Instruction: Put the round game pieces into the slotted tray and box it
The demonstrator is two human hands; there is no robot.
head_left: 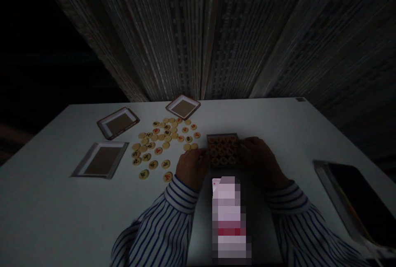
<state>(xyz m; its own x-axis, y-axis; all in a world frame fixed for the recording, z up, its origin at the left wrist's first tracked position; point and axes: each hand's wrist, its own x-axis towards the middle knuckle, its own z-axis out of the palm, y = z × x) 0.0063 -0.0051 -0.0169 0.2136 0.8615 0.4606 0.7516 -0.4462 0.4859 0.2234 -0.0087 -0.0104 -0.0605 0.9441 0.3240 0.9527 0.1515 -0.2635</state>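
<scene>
Head view, grip: left hand [192,170] curls at the left edge, right hand [262,164] at the right edge, of a dark, shallow, rectangular tray [222,134] full of round brownish pieces [223,160], on the white tabletop [62,217]; pinching or just resting, cannot tell. Probably light, stiff, contents apt to slide; best held by opposite side walls, level. Pale yellow round discs [158,151] crowd the left edge; more room rightward, before the flat black slab [361,201]
</scene>
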